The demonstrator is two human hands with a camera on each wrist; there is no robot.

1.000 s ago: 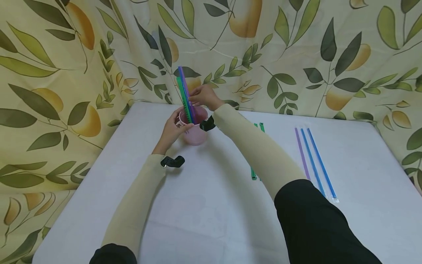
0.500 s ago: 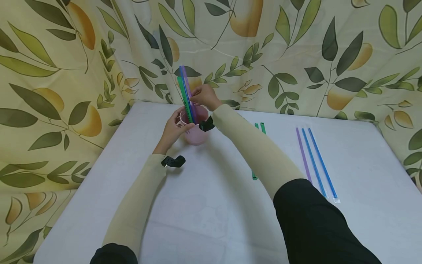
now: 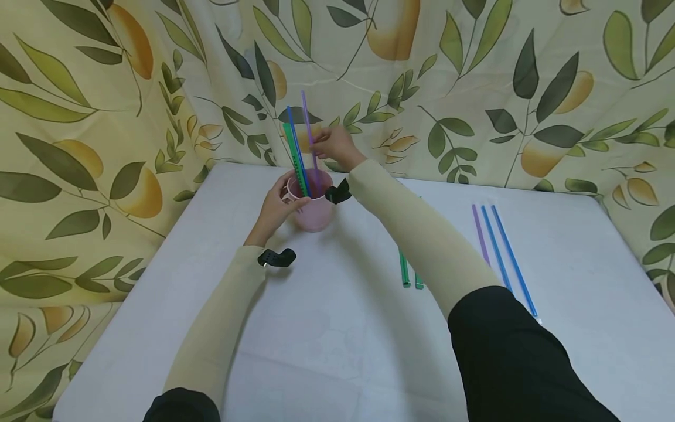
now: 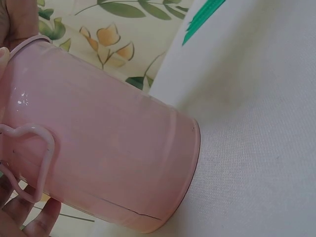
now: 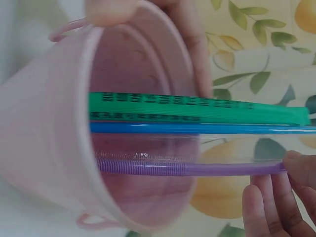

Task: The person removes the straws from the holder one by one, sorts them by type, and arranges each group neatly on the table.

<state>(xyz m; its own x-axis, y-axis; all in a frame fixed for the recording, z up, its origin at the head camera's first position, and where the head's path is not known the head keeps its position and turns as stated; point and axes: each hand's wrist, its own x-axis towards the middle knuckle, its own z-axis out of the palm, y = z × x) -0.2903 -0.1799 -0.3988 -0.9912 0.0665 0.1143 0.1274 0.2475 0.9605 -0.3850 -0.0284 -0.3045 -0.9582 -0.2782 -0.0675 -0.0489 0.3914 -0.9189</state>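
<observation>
A pink cup [image 3: 315,210] with a thin wire handle [image 4: 29,163] stands at the far side of the white table [image 3: 337,328]. My left hand [image 3: 276,208] grips its rim and side. A green straw [image 3: 293,153] and a blue straw [image 3: 296,146] lean inside it. My right hand [image 3: 333,145] pinches a purple straw [image 3: 309,133] above the cup, its lower end inside the cup. The right wrist view looks into the cup [image 5: 59,148] with the green straw [image 5: 197,108], blue straw [image 5: 197,128] and purple straw [image 5: 187,169] across its mouth.
On the table to the right lie two green wrapped straws [image 3: 405,272], and further right a purple straw [image 3: 479,231] and two blue straws [image 3: 508,258]. A leaf-and-fruit patterned curtain [image 3: 474,88] closes off the back and left sides.
My right hand has lifted and moved slightly right, raising the purple straw so it stands apart from the green and blue ones. The left hand stays on the cup.
</observation>
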